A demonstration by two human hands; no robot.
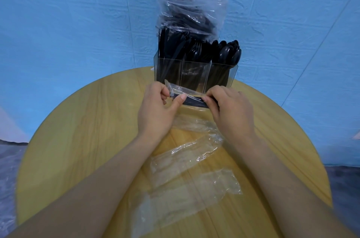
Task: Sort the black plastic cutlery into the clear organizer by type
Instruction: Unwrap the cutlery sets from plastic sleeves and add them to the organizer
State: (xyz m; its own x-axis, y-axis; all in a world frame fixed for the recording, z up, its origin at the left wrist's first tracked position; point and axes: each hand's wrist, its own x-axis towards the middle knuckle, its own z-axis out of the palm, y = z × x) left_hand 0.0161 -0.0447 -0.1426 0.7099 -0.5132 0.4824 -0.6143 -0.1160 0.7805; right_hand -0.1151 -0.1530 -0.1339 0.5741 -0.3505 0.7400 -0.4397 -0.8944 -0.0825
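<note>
Step in hand: unwrapping one black piece of cutlery (194,101) from its clear sleeve (185,91), above the counter (78,130) just short of the organizer (194,74).
Left hand (155,109): fingers and thumb pinched on the sleeve's loose end, at 9 o'clock of the piece.
Right hand (229,109): fingers curled round the piece's other end, at 3 o'clock.
Doing it well, by judgement: pull the film straight off along the handle, holding the plastic itself and not only the wrap; thin film likely to cling and stretch rather than tear.
Type of piece: cannot tell, its head hidden by film and fingers.
Organizer: clear, three compartments, at 12 o'clock of the hands; knives (169,48) left, forks (198,50) middle, spoons (228,52) right, all upright and densely packed.
Supply: bag of wrapped cutlery (187,11) behind the organizer, against the blue backdrop.
Discards: empty sleeves (191,159) lying flat at 6 o'clock, between the forearms.
</note>
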